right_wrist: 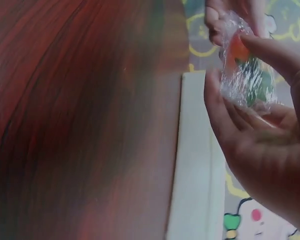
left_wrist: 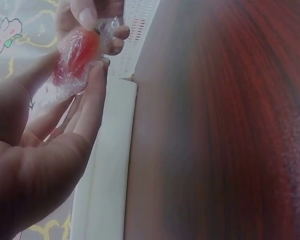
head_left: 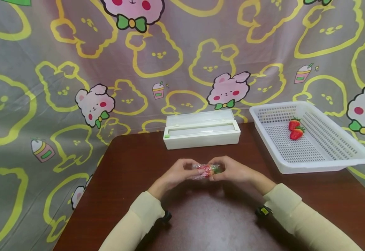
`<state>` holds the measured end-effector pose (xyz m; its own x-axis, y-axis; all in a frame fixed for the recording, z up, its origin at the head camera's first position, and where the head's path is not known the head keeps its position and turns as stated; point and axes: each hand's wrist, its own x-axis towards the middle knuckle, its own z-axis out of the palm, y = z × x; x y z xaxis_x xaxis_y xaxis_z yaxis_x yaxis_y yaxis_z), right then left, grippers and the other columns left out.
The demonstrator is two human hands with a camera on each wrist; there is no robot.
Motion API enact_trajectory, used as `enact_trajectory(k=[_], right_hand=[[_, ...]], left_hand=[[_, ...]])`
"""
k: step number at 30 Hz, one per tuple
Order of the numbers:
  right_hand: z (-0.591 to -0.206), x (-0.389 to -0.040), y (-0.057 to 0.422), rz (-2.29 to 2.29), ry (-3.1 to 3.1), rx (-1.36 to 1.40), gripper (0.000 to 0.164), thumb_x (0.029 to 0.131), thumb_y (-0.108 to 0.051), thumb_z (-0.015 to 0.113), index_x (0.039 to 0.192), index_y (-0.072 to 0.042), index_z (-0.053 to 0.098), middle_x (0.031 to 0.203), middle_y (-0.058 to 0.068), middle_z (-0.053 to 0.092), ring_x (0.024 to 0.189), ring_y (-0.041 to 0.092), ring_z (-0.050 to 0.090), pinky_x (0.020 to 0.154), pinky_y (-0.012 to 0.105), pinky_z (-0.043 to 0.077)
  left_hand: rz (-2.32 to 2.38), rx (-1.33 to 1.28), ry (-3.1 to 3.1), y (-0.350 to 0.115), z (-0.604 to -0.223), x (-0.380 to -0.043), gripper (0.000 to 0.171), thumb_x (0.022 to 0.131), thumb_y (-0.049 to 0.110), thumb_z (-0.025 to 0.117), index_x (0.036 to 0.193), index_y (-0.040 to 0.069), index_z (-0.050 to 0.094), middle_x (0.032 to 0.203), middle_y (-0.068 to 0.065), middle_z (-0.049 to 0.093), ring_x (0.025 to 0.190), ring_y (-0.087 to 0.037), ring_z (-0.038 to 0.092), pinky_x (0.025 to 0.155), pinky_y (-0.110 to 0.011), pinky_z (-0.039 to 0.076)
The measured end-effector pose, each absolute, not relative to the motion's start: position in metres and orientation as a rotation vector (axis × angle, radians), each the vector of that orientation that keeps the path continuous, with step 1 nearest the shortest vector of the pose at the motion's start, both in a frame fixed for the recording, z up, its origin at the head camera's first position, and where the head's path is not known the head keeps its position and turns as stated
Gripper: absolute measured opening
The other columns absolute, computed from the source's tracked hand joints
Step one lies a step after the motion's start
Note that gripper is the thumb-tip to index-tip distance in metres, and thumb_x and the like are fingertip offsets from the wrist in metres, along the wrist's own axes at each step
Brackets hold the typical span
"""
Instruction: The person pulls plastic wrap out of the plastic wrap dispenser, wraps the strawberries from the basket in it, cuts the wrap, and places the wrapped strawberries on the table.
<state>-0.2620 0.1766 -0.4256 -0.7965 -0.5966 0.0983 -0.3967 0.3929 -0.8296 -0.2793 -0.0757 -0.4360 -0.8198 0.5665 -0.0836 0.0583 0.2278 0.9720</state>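
Observation:
A red strawberry [head_left: 205,170] wrapped in crinkled clear plastic film [right_wrist: 260,82] is held just above the table between both hands. My left hand [head_left: 179,171] pinches its left end, thumb in front and fingers behind. At the leafy green end, my right hand [head_left: 227,169] grips the wrapped fruit between thumb and fingers. The left wrist view shows the film bunched round the red fruit [left_wrist: 80,52]. Through the film in the right wrist view, the green leaves [right_wrist: 262,90] show near the right palm.
Behind the hands stands a long white film dispenser box [head_left: 202,141], its clear lid [head_left: 201,118] raised. A white perforated basket [head_left: 326,166] at the right holds two strawberries [head_left: 296,133]. The dark wooden table [head_left: 132,167] meets a patterned curtain [head_left: 157,42] at the back.

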Motion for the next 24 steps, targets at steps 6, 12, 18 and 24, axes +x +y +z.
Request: enact_trajectory(k=[6, 12, 18, 24], right_hand=[[-0.426, -0.254, 0.17, -0.979, 2.858, -1.155, 0.048, 0.079, -0.024, 0.089, 0.119, -0.006, 0.068, 0.105, -0.002, 0.068, 0.088, 0.01, 0.061, 0.075, 0.028, 0.053], [-0.423, -0.247, 0.166, -0.784, 3.004, -1.125, 0.044, 0.078, -0.03, 0.089, 0.115, -0.014, 0.071, 0.098, -0.009, 0.064, 0.078, 0.007, 0.057, 0.063, 0.024, 0.049], [-0.424, -0.248, 0.166, -0.78, 3.007, -1.152, 0.039, 0.078, -0.027, 0.087, 0.112, -0.013, 0.072, 0.096, -0.009, 0.064, 0.077, 0.006, 0.057, 0.063, 0.023, 0.049], [-0.425, -0.248, 0.164, -0.832, 2.95, -1.173, 0.039, 0.08, -0.026, 0.086, 0.114, -0.013, 0.072, 0.098, -0.008, 0.066, 0.08, 0.007, 0.059, 0.068, 0.024, 0.051]], left_hand=[[1.629, 0.551, 2.097, -0.073, -0.437, -0.278, 0.022, 0.092, 0.019, 0.078, 0.109, 0.004, 0.076, 0.097, -0.009, 0.074, 0.082, -0.015, 0.07, 0.081, -0.043, 0.061], [1.593, 0.545, 2.104, -0.072, -0.436, -0.277, 0.027, 0.092, 0.025, 0.079, 0.112, 0.008, 0.076, 0.098, -0.008, 0.075, 0.081, -0.014, 0.068, 0.083, -0.049, 0.059], [1.56, 0.544, 2.077, -0.073, -0.436, -0.277, 0.03, 0.091, 0.025, 0.08, 0.115, 0.008, 0.075, 0.099, -0.008, 0.075, 0.081, -0.015, 0.067, 0.078, -0.037, 0.059], [1.551, 0.545, 2.07, -0.075, -0.436, -0.276, 0.031, 0.091, 0.024, 0.08, 0.116, 0.006, 0.075, 0.1, -0.009, 0.075, 0.082, -0.017, 0.071, 0.074, -0.031, 0.06]])
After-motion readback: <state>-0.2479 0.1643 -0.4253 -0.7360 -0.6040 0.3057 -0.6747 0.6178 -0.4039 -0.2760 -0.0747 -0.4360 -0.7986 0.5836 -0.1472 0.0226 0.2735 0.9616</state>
